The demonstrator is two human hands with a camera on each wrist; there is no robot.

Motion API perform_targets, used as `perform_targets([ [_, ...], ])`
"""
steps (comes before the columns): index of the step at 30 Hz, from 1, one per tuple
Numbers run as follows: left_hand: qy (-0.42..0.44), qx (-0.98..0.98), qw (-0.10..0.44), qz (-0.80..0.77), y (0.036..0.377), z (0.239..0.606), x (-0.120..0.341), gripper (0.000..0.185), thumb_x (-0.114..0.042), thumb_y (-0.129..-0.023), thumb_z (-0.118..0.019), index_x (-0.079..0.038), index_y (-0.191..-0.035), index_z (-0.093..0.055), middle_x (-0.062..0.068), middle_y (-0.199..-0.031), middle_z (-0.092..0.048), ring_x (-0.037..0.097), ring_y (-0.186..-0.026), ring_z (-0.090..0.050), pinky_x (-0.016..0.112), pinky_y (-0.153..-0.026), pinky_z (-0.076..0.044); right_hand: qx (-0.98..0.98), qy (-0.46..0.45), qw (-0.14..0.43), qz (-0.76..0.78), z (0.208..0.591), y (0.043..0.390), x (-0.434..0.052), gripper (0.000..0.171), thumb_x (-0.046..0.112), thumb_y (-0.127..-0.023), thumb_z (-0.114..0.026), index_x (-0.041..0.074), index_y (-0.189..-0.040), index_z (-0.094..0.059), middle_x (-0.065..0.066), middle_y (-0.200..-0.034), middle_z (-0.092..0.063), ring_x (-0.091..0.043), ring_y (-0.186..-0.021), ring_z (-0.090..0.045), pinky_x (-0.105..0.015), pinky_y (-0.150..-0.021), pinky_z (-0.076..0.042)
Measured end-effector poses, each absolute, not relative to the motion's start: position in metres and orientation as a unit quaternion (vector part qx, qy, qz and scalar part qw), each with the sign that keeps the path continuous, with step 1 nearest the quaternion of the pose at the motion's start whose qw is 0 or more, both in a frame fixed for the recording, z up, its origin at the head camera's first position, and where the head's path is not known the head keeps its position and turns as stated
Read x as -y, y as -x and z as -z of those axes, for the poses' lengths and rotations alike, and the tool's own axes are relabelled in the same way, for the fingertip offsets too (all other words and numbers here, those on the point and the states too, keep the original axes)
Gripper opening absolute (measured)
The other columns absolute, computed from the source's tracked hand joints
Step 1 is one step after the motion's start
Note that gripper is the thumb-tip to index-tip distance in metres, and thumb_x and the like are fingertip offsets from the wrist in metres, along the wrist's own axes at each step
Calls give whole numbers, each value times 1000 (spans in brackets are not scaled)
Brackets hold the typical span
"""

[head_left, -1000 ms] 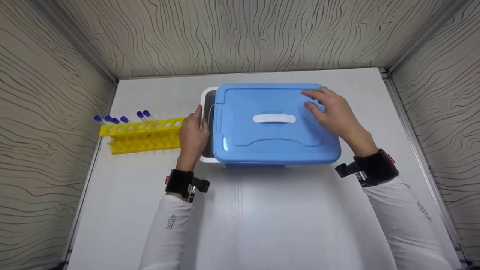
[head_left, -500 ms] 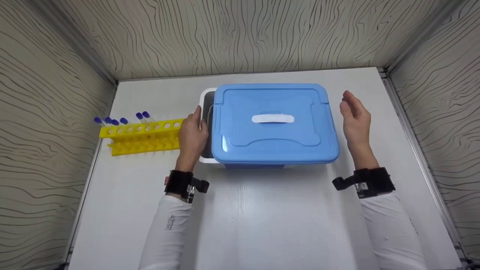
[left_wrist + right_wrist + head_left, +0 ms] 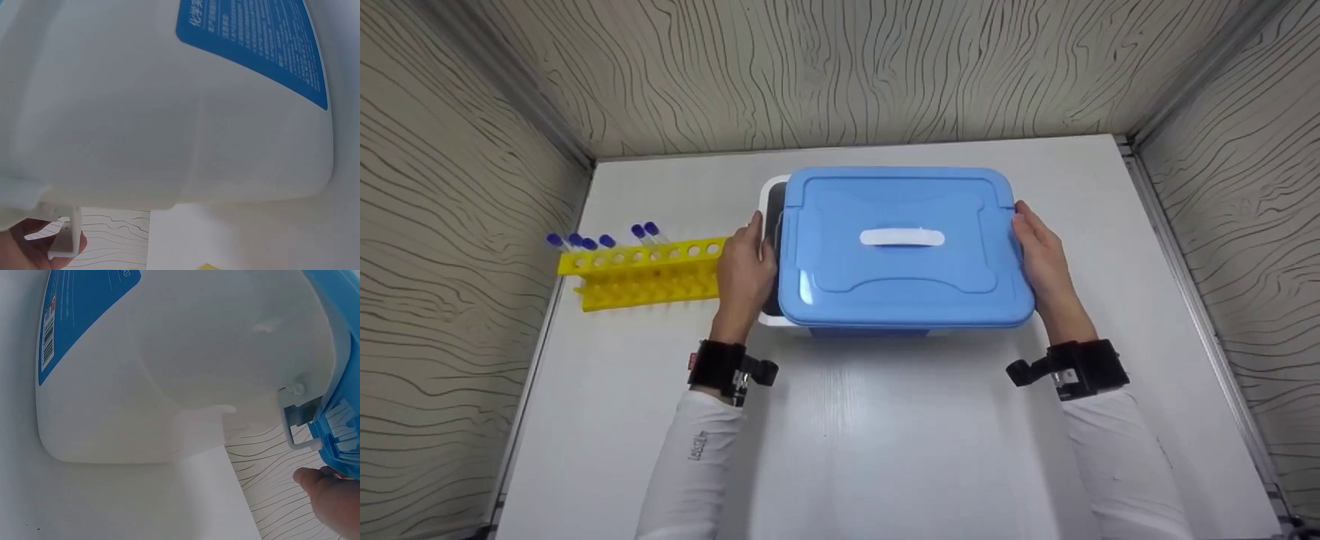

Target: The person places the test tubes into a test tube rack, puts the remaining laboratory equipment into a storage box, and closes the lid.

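In the head view, a blue lid (image 3: pixel 840 266) with a white handle (image 3: pixel 901 237) lies shifted to the right on a white storage box (image 3: pixel 771 321). A dark strip of the box's inside shows at the left end. My left hand (image 3: pixel 746 274) holds the box's left end; in the left wrist view its fingers curl round a white bracket (image 3: pixel 76 239) there. My right hand (image 3: pixel 1044 259) grips the lid's right edge. The right wrist view shows the thumb beside a blue latch (image 3: pixel 340 444), with the other fingers mostly hidden.
Left of the box stands a yellow test tube rack (image 3: pixel 649 281), close to my left hand. Several tubes with blue caps (image 3: pixel 637 230) lean in it. Patterned panels (image 3: pixel 840 75) enclose the white table (image 3: pixel 840 442) at the back and sides.
My right hand has come off the lid's top, swung out to the right, and come back onto its right edge. The lid has slid slightly left. My left hand has stayed put.
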State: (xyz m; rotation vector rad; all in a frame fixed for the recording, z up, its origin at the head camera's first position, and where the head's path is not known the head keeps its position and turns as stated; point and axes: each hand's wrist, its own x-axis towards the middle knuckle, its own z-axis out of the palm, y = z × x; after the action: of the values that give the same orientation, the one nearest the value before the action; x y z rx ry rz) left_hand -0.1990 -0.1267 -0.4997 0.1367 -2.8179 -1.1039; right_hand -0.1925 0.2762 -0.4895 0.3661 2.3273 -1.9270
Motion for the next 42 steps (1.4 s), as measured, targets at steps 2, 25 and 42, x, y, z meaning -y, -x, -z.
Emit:
perform_targets([
  [2, -46, 928, 55, 364, 199, 500, 127, 51, -19, -101, -50, -9, -150, -43, 17, -124, -66, 27, -101, -60, 40, -104, -51, -760, -118, 56, 636, 490, 193, -276, 67, 43, -105, -38, 14, -160, -13, -3, -169, -10, -18, -157, -4, -37, -130, -4],
  [25, -155, 780, -28, 606, 203, 496, 142, 56, -44, -103, -46, -28, -155, -33, -3, -163, -32, 21, -150, -34, 40, -124, -31, -751, -121, 61, 647, 486, 196, -264, 66, 42, -105, -41, 12, -159, -16, -3, -168, -13, -18, -157, -6, -37, -130, -7],
  [42, -207, 573, 8, 793, 191, 516, 144, 51, -47, -103, -41, -28, -151, -42, -6, -156, -44, 16, -145, -40, 36, -123, -32, -771, -126, 51, 622, 481, 196, -249, 64, 39, -106, -40, 11, -159, -19, -4, -167, -18, -18, -157, -11, -35, -129, -12],
])
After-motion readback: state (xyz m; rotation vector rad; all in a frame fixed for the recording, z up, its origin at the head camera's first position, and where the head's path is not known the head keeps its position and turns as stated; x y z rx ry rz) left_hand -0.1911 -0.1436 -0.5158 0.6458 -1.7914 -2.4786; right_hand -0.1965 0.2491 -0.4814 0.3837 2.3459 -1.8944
